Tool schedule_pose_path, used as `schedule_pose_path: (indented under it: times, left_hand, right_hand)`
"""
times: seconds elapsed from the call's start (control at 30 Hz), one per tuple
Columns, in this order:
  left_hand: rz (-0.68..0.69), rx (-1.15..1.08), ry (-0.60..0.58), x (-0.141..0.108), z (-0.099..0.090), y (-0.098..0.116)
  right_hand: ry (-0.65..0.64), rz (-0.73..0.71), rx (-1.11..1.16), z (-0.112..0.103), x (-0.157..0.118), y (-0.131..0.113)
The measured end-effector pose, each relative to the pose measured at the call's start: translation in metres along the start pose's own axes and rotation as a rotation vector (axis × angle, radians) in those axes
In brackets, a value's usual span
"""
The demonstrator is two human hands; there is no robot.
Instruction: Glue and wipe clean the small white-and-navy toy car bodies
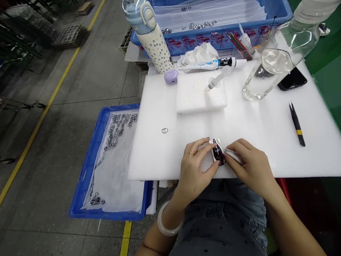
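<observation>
Near the front edge of the white foam board (245,131), my left hand (195,165) holds a small black-and-white car-shaped piece (217,152) between thumb and fingers. A folded white cloth or tissue (234,156) is pinched in my right hand (252,165), its tip close against the piece's right side. To the left lies a thin black ring (164,131). Black tweezers (297,124) with a yellow band rest at the right. Behind my hands, a translucent nozzle-like tube (221,76) leans on a white foam block (201,94).
Along the back are a dotted drink bottle (156,46), a lilac case (171,76), crumpled tissue (202,53), a tube (210,64), a clear bottle of liquid (274,64) and a phone (293,79). A blue bin (213,39) stands behind. Lower left, a blue tray (87,160) holds many black rings.
</observation>
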State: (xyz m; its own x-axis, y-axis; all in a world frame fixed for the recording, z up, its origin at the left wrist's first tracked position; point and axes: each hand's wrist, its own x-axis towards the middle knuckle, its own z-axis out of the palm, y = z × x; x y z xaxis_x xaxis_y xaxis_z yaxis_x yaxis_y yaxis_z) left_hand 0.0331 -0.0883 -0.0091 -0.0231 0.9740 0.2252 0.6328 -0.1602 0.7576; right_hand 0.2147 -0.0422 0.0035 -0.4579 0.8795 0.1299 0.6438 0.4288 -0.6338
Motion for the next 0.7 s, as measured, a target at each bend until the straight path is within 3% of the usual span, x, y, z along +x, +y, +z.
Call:
schedule_pose_path:
  times: [0.07, 0.13, 0.27, 0.7]
  left_hand:
    - [0.069, 0.004, -0.184, 0.005, -0.006, -0.003]
    - [0.125, -0.019, -0.262, 0.011, -0.008, -0.007]
    - [0.067, -0.058, -0.096, 0.015, -0.003, -0.01]
    - [0.009, -0.053, -0.069, 0.012, -0.001, -0.006]
  right_hand:
    - [0.084, -0.04, 0.073, 0.0, -0.006, 0.001]
    - [0.218, -0.105, 0.091, 0.003, -0.013, 0.003]
    - [0.394, -0.287, -0.055, 0.012, -0.028, 0.009]
    - [0.342, -0.332, -0.183, 0.017, -0.031, 0.015]
